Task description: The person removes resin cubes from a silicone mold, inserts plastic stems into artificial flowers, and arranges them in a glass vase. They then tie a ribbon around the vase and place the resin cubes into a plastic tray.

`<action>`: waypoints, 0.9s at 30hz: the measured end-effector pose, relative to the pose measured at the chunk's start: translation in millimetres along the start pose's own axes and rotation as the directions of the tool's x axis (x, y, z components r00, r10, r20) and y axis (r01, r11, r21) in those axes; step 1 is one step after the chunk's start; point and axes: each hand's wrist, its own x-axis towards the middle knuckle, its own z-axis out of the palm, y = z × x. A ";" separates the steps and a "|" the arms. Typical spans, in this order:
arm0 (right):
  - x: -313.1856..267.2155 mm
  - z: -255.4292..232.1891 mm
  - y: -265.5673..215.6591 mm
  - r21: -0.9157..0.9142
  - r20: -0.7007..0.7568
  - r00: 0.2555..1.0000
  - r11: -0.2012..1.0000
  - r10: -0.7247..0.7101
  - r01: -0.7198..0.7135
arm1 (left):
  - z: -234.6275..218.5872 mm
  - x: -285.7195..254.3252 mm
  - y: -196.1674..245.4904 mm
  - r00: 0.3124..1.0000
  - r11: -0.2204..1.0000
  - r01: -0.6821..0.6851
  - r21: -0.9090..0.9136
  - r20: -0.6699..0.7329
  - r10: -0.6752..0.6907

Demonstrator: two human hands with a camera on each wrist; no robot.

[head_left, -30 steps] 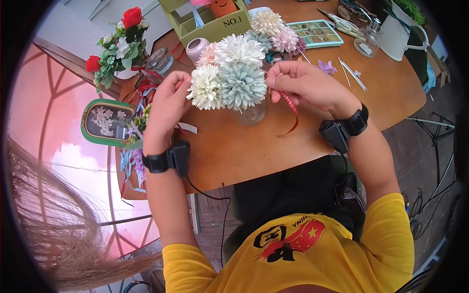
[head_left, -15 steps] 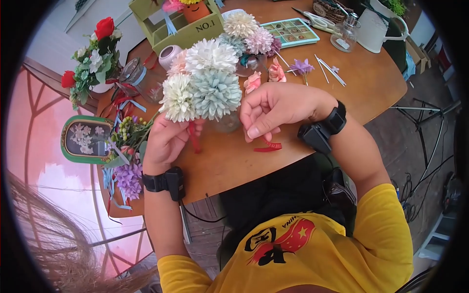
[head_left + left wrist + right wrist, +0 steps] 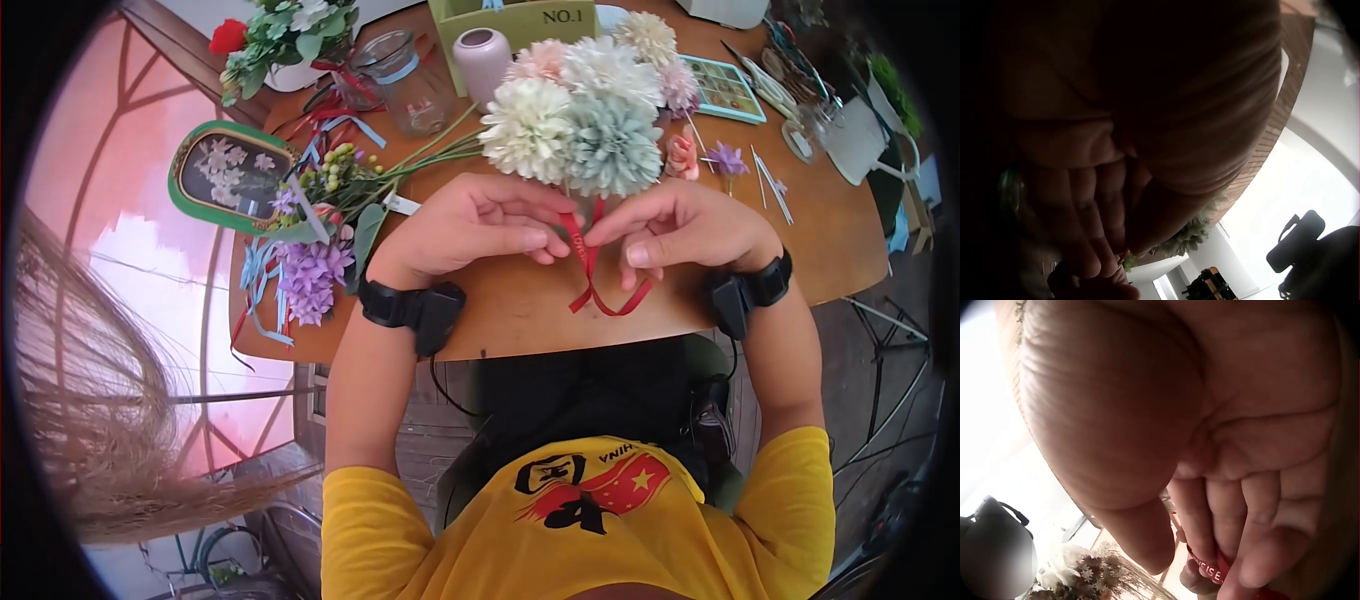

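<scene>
In the head view, a red lettered ribbon hangs in a crossed loop below a bunch of pompom flowers, its two loose ends curling over the table. My left hand holds the ribbon near its index fingertip; only a speck of red shows between the dark fingers in the left wrist view. From the other side, the curled fingers of my right hand hold the ribbon at the crossing, thumb apart. White lettering on the ribbon shows by those fingers in the right wrist view. Just above are a cream flower and a blue-grey flower.
Left on the wooden table lie purple flowers and a green-framed oval box. Behind stand a glass jar, pink vase and green crate. White sticks and a compartment tray are at right.
Both hands have come down from the flowers' sides and met in front below them. The ribbon, earlier hanging apart from each hand, now crosses between them. The head view has shifted.
</scene>
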 end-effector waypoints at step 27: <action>11.6 7.6 22.0 0.057 0.185 0.980 0.997 -0.067 0.057 | 1.4 -4.1 -1.1 0.990 0.995 0.098 0.023 0.104 -0.100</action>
